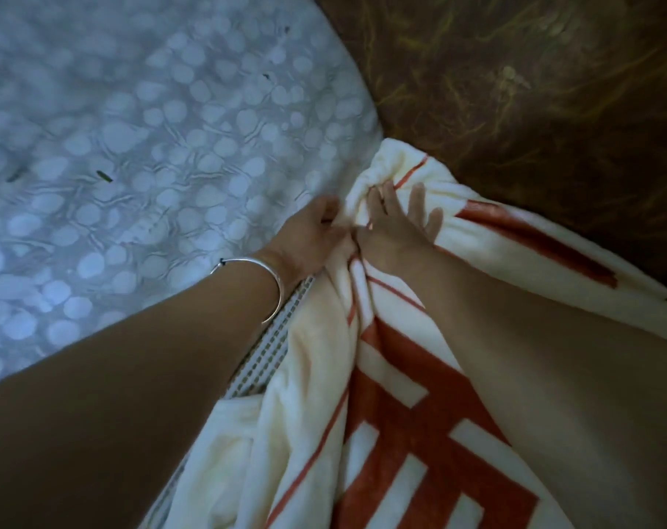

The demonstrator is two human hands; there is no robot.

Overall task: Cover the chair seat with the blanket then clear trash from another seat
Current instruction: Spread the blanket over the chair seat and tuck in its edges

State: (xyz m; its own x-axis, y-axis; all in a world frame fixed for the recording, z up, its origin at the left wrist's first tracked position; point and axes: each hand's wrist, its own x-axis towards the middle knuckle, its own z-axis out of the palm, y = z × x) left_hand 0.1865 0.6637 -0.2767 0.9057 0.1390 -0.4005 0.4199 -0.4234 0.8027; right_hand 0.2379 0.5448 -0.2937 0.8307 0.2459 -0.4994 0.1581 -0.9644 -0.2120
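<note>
The left hand (312,236) and right hand (394,227) meet, touching, at a bunched corner of the blanket (400,433). The left hand's fingers curl into a fold and grip it, their tips buried in the cloth. The right hand lies on top with its fingers spread and fairly straight, pressing the gather down; its thumb is out of sight. A thin silver bangle (270,284) rings the left wrist. Both forearms fill the lower frame and hide much of what the blanket lies over. Only a narrow woven strip (272,347), pale with dark dashes, shows between the left arm and the blanket's edge, and I cannot tell what it belongs to. Left of the blanket lies a pale pebble-patterned floor (133,127) with a few dark specks. A dim brown surface (534,89) streaked with yellow borders the blanket's far corner. The blanket is cream, plush, with broad orange-red bands and thin lines, and runs off the bottom and right edges.
</note>
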